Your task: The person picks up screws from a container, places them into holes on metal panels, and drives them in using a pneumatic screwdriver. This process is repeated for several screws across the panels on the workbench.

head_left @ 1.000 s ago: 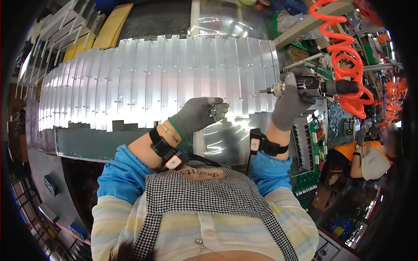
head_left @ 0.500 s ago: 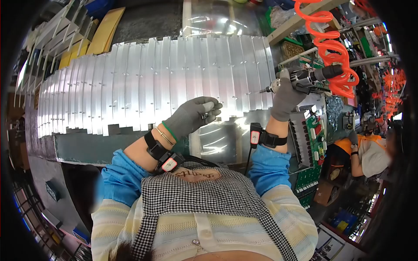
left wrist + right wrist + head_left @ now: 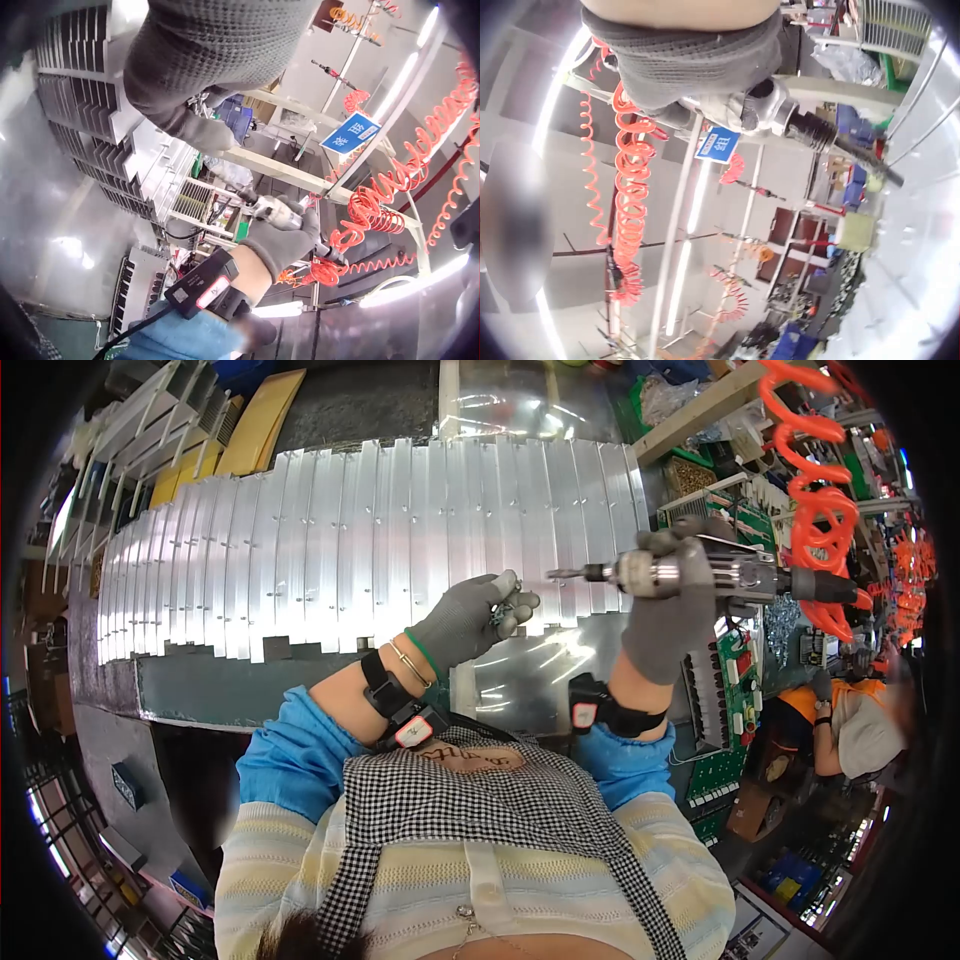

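Note:
The left hand point(image 3: 470, 622), in a grey glove, curls its fingers round several small metal screws point(image 3: 497, 614) over the near edge of the silver metal strips point(image 3: 340, 540). These strips lie side by side across the bench. In the gloved right hand point(image 3: 675, 605) is a pneumatic screwdriver point(image 3: 700, 574), gripped round its body, its bit pointing left above the strips at the right end. The right wrist view shows the driver's bit point(image 3: 870, 161) over the strips' bright surface. In the left wrist view, the left hand's point(image 3: 217, 67) glove fills the top.
A coiled orange air hose point(image 3: 825, 510) hangs at the right. Beside the strips are green circuit boards point(image 3: 735, 680) and a wooden beam point(image 3: 700, 410). White racks point(image 3: 140, 430) stand at the far left. Another person point(image 3: 850, 725) is at the lower right.
The right hand has turned and brought the driver nearer the camera, its bit reaching further left toward the left hand. The left hand has shifted slightly right, with its screws more visible.

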`<state>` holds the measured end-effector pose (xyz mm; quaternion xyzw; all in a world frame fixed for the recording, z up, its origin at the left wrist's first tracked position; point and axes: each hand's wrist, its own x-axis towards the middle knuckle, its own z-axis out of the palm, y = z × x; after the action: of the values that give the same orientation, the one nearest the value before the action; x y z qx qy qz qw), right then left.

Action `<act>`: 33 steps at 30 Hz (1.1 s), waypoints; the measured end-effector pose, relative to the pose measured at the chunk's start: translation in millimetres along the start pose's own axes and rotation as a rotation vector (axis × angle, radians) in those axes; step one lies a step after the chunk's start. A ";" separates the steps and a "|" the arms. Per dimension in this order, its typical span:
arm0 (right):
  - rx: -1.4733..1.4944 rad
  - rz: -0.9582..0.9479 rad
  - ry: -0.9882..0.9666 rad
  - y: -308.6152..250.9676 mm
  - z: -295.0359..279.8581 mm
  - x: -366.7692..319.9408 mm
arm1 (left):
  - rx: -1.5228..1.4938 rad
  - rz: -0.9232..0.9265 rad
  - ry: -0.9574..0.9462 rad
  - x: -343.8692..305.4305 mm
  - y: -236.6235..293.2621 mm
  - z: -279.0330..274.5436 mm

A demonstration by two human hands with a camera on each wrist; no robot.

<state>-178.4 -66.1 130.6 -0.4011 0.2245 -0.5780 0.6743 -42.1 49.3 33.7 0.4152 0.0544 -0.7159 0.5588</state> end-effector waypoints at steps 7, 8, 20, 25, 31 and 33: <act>-0.053 -0.064 -0.060 24.9 21.1 -18.0 | -0.029 0.001 -0.087 5.1 -5.9 -17.6; -0.050 -0.064 -0.055 26.2 22.1 -18.4 | -0.036 -0.010 -0.084 4.7 -6.9 -19.1; -0.553 -0.420 0.249 16.7 -73.6 50.4 | -0.061 -0.070 -0.118 0.6 -2.2 -11.4; -0.551 -0.372 0.291 14.4 -82.0 48.8 | 0.033 -0.040 -0.048 -2.3 -2.7 1.2; -0.626 -0.287 0.297 9.8 -53.4 38.1 | 0.102 0.008 -0.058 7.0 -7.0 -16.6; -0.575 -0.275 0.214 11.8 -53.9 38.3 | 0.095 0.012 -0.075 10.4 -8.6 -20.3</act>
<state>-203.8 -117.9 96.1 -0.5385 0.3915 -0.6155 0.4218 -38.9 55.7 10.4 0.4142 -0.0030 -0.7295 0.5443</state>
